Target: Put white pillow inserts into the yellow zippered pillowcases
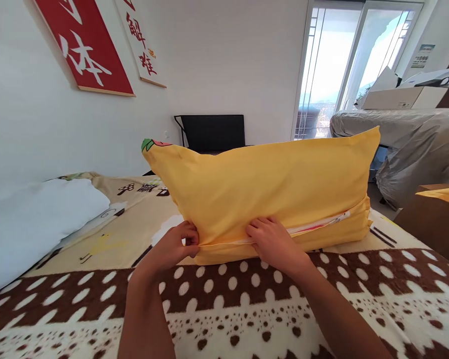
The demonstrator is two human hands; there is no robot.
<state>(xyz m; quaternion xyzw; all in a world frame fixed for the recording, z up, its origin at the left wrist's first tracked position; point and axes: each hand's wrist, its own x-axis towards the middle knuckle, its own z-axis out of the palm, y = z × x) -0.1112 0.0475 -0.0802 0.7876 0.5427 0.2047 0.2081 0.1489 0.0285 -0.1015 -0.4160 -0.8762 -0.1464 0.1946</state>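
A yellow pillow in its case (269,184) stands on edge on the bed, its zip side facing me. My left hand (177,244) pinches the lower left end of the case, fingers closed on the fabric. My right hand (271,239) grips the case at the zip line near the middle, fingers curled on it. To the right of that hand the zip (322,224) gapes, showing white and red inside.
A brown and cream dotted blanket (247,299) covers the bed. A white pillow (33,214) lies at the left. A brown box (434,219) stands at the right, a plastic-covered sofa (415,139) behind it. A black chair (213,132) stands by the far wall.
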